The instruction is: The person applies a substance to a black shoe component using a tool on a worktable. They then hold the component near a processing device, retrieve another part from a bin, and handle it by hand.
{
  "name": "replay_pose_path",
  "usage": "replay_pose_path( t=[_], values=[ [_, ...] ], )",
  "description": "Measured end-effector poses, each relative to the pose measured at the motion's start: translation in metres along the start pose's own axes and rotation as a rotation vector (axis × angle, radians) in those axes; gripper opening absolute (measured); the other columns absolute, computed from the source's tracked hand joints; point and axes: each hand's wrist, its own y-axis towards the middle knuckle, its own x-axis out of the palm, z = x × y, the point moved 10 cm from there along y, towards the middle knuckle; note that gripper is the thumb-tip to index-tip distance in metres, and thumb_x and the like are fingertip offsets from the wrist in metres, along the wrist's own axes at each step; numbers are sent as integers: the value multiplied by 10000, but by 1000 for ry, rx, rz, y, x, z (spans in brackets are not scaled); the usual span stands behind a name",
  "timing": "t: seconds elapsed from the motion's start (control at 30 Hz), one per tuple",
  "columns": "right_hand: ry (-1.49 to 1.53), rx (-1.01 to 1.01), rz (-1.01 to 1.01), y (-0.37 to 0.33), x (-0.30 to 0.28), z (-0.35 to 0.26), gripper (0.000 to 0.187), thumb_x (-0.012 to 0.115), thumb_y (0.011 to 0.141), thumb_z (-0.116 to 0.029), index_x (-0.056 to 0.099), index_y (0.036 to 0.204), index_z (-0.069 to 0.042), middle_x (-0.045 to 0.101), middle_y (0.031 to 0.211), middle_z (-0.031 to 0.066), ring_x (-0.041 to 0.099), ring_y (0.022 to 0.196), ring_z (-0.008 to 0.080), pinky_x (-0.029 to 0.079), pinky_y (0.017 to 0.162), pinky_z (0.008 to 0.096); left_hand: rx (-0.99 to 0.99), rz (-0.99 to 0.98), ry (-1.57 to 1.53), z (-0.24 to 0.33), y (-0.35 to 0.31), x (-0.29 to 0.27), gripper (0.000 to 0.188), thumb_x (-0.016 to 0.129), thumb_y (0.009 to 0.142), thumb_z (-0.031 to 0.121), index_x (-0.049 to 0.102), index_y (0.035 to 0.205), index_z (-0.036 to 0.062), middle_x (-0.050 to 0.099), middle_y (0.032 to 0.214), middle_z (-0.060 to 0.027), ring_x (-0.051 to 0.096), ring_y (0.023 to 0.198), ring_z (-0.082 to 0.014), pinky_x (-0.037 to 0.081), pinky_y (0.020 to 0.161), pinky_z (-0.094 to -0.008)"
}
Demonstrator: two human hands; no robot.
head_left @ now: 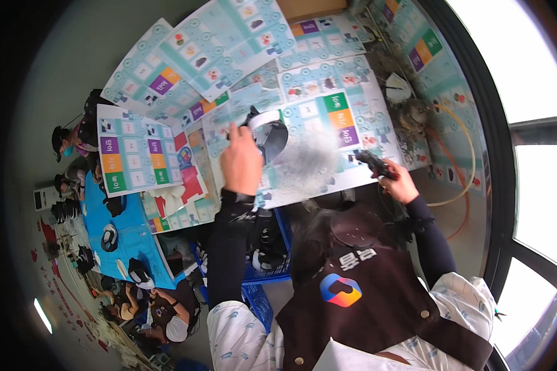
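Note:
My left hand [241, 162] grips a black-and-white cap [272, 137] by its left side, over the printed sheets covering the work surface. The cap's dark, curved part faces right, and my fingers partly hide its left edge. To the right, my right hand [401, 184] is closed around a small black spray gun [372, 163], its front end toward the cap. Between them, a grey, speckled stain [308, 162] marks the white and teal sheet [368, 127].
More printed sheets [229, 46] stand behind and at the left. Yellow [470, 142] and orange [455, 164] hoses curve at the right near a window. A blue crate [278, 272] with dark items sits below the table edge. Other people work around a blue table [114, 210] at far left.

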Motion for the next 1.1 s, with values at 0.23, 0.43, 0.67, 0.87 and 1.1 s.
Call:
replay_pose_path(
  t=[0.23,0.43,0.67,0.87,1.1],
  values=[
    [-354,-163,-32,21,14,-12,285,679,855,-203,640,1094,-52,686,917,273,650,930,499,506,796,534,-66,-224,-99,107,2,111,189,577,880,64,645,1021,-43,698,963,-268,710,874,-444,596,783,-492],
    [-381,-208,-51,55,60,-4,279,582,847,-170,677,1074,-40,690,931,301,653,932,507,511,843,563,-20,-205,-198,109,15,115,213,577,875,110,647,948,-77,703,941,-304,705,877,-474,577,831,-524],
    [-479,-172,6,85,77,2,285,517,863,-172,690,1031,-21,688,921,314,650,924,516,511,853,578,-13,-342,-295,101,16,121,330,597,868,194,648,1009,-100,697,1018,-341,686,968,-491,557,888,-528],
    [-467,-209,-13,81,80,0,268,515,894,-194,698,988,-22,687,934,313,648,930,514,507,859,580,-61,-333,-349,97,7,120,338,620,858,229,656,980,-84,693,1029,-319,667,1001,-482,537,912,-532],
    [-486,-218,8,78,78,-8,250,516,898,-171,698,1004,-36,682,909,309,645,909,516,512,835,579,-6,-350,-358,96,11,120,364,633,871,259,658,1023,-72,710,1061,-295,679,1012,-464,540,924,-524]
  ],
)
